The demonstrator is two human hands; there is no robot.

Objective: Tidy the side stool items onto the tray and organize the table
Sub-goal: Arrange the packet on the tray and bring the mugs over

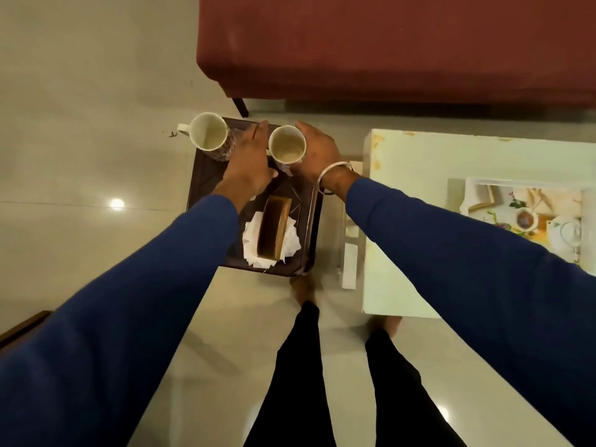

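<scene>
Right hand (317, 156) grips right mug (287, 145); left hand (248, 162) holds left mug (209, 135). Tray (471, 195) lies rightward on worktop (403, 175), nearer right hand.

Single head-worn view, steeply downward and close over the stool (206, 175), forward-facing.

I see a dark stool (206, 175) on the pale floor (80, 91), carrying two mugs (209, 136) and a wooden napkin holder (272, 225) on white napkins (292, 241). Beside it, the white tabletop (412, 175) bears a printed tray (522, 217).
</scene>
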